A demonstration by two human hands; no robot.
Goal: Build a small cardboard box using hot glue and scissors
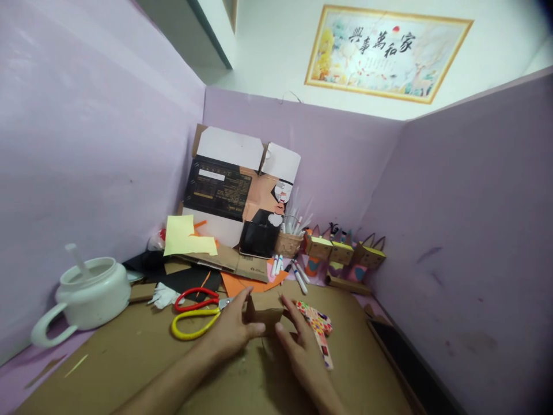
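Note:
A small folded piece of brown cardboard (266, 316) stands between my two hands above the cardboard-covered table. My left hand (233, 327) grips its left side, with the thumb on the near face. On the opposite side, my right hand (299, 340) has its thumb and fingers closed on the right edge. Just left of my left hand lie scissors (196, 290) with one red and one yellow handle; their blades are partly hidden by that hand. A colourful patterned tool (317, 324), shaped like a small glue gun, lies beside my right hand.
A white mug-like pot (93, 297) stands at left. Behind are a flattened box (220, 187), yellow paper (181, 236), orange paper (235, 285), several markers (300, 276), a basket (288, 245) and cardboard animal figures (341, 253). Purple panels (458, 230) enclose the table.

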